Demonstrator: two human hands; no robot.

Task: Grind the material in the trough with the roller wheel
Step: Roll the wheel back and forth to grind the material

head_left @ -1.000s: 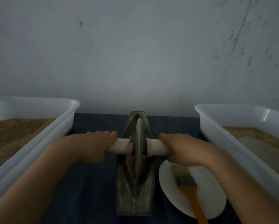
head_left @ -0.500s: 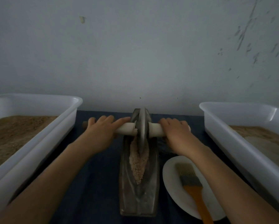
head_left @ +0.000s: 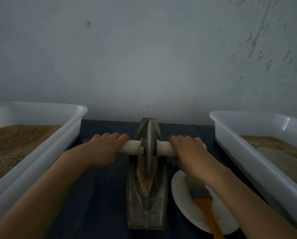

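Left hand grips roller wheel handle | right hand likewise

Trough between two tubs, plate right
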